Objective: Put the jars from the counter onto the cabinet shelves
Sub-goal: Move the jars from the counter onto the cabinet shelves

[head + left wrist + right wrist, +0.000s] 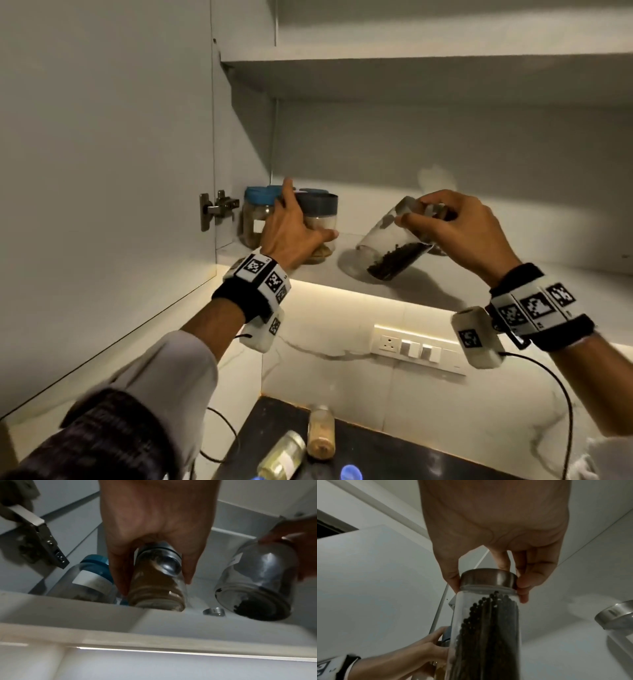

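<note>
Jars were counted from left to right: on the lower cabinet shelf point(445, 274) a blue-lidded jar point(257, 219) stood by the door hinge point(215, 209), and just beside it a dark-lidded jar point(317, 222) with brown contents was clasped by the left hand point(291, 233), fingers and thumb curled round its body. To the right, a peppercorn jar point(394, 245) was held tilted at the shelf, well apart from the first two; whether its base touched the shelf could not be told. The right hand point(459, 226) was closed as a grip on its metal lid point(488, 578), thumb on one side and fingertips point(523, 585) on the other. Below, two more jars were seen on the dark bench point(376, 452): a pale-filled jar point(282, 457) and a tan-filled jar point(321, 431), with a blue cap point(351, 474) at the frame's lower edge.

Only in the head view were the bench jars and the wall socket panel point(419, 349) shown. Only in the left wrist view was the white label point(91, 580) on the blue-lidded jar plainly visible, along with a small metal lid point(213, 612) far back on the shelf. Only in the right wrist view was a further metal-lidded jar point(618, 616) seen at the far right.
</note>
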Tool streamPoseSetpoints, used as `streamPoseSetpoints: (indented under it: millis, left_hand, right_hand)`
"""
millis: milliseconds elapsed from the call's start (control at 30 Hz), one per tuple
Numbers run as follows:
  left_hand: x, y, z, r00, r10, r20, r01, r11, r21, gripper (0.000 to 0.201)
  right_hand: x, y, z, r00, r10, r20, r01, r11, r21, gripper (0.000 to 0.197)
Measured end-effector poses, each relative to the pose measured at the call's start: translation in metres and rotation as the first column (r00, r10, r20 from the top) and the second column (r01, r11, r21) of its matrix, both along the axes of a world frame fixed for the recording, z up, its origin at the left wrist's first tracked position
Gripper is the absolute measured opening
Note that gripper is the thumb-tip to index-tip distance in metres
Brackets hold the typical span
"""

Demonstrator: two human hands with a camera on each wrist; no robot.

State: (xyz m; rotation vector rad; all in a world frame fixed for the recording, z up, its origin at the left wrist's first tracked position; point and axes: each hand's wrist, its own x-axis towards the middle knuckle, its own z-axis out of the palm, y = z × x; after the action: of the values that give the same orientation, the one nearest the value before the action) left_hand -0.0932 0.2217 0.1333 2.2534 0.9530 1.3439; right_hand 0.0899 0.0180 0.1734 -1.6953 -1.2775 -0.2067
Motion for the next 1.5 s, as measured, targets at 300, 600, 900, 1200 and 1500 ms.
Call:
streamPoseSetpoints:
  millis: [300,600,900,1200,1500]
  left_hand:
    - [0.023,0.030,-0.004,0.858,0.395,-0.329,-0.222,0.862,0.455,0.085]
    - [0.015,0.042,0.003,0.811,0.466,-0.353,-0.233,0.811,0.537,0.086]
    - [0.000,0.043,0.019,0.796,0.360,-0.487,-0.198,0.915,0.353,0.089]
    - [0.049,-0.027,0.029,0.924,0.091,-0.370,0.071,0.913,0.402,0.072]
    - [0.200,-0.053,0.076,0.656,-0.128,-0.744,0.425,0.877,0.224,0.079]
  right_hand:
    - [0.051,0.032,0.018,0.970,-0.143,0.198,0.177,0.970,-0.167,0.061]
    - [0.081,0.037,0.027,0.955,-0.170,0.241,0.230,0.942,-0.246,0.049]
    - [0.100,0.019,0.055,0.922,-0.207,0.327,0.323,0.876,-0.357,0.051]
    - [0.162,0.016,0.075,0.891,-0.281,0.356,0.441,0.720,-0.535,0.058]
    - [0.206,0.048,0.075,0.875,-0.268,0.403,0.469,0.676,-0.569,0.058]
